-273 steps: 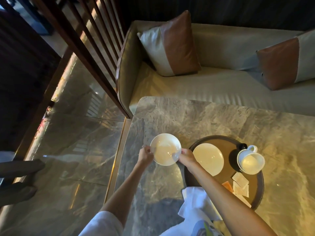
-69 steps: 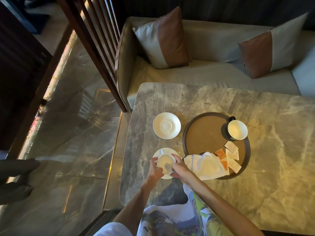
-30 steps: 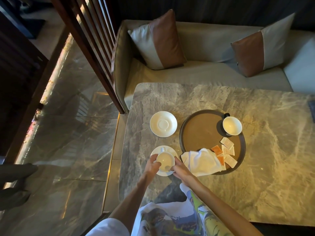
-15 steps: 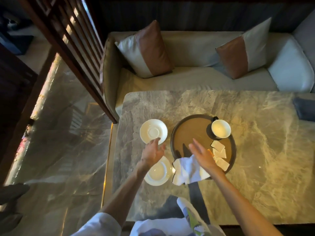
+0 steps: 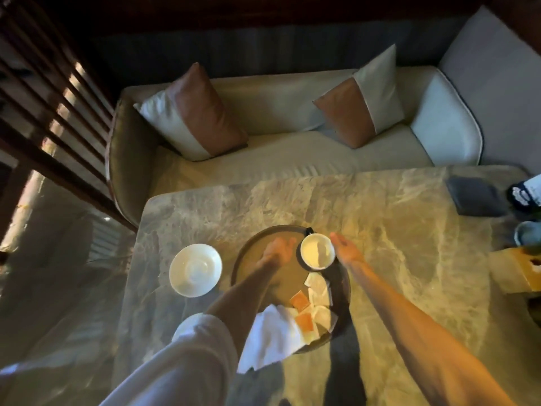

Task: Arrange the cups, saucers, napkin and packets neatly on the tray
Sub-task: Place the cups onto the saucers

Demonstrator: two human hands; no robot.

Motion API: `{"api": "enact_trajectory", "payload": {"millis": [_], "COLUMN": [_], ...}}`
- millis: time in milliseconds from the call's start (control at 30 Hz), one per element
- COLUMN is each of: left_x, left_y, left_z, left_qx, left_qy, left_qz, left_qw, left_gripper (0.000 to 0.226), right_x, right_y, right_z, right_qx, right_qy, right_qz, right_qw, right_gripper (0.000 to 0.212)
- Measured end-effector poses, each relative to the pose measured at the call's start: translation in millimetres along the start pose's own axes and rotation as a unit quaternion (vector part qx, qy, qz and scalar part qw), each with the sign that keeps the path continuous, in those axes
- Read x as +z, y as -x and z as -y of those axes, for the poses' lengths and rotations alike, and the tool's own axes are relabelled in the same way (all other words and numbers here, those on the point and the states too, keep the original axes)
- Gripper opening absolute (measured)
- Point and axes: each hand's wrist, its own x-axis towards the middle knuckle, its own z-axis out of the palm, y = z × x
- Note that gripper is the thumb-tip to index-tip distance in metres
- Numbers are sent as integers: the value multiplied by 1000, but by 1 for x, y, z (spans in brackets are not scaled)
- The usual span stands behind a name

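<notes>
A round brown tray [image 5: 251,250] lies on the marble table [image 5: 395,244]. On its far right side stands a white cup [image 5: 317,251]. My left hand [image 5: 278,249] is open just left of the cup, over the tray. Just right of the cup my right hand [image 5: 347,252] is open too; neither hand grips it. Orange and white packets [image 5: 310,306] lie on the tray's near right part, and a white napkin [image 5: 272,338] hangs over its near rim. An empty white saucer [image 5: 195,270] sits on the table left of the tray. The other cup and saucer are hidden by my left arm.
A beige sofa [image 5: 278,159] with two brown-and-white cushions runs behind the table. A dark flat object [image 5: 475,200], a bottle [image 5: 527,194] and a wooden box [image 5: 518,271] stand at the table's right end. Wooden slats [image 5: 44,98] rise at the left.
Both hands left the near cup and saucer and reached forward to either side of the cup on the tray. The camera moved forward and to the right.
</notes>
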Motion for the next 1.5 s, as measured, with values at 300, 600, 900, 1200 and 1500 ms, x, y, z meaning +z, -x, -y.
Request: {"api": "enact_trajectory", "payload": {"millis": [300, 600, 900, 1200, 1500], "left_x": [59, 47, -80, -153, -142], "left_y": [-48, -51, -19, 28, 23], "left_z": [-11, -4, 94, 225, 253], "left_qx": [-84, -109, -55, -93, -113], "left_qy": [100, 218, 318, 301, 290], "left_qz": [1, -37, -139, -185, -151], "left_qw": [991, 969, 936, 931, 938], "left_gripper": [37, 29, 19, 31, 32], "right_x": [-3, 4, 132, 275, 294], "right_y": [-56, -59, -23, 40, 43], "right_z": [-27, -10, 89, 117, 100], "right_qx": [41, 68, -45, -32, 7], "right_qy": [-7, -21, 2, -9, 10], "right_qz": [60, 78, 95, 192, 176], "right_qw": [997, 994, 994, 981, 984], "right_gripper": [29, 31, 34, 32, 37]}}
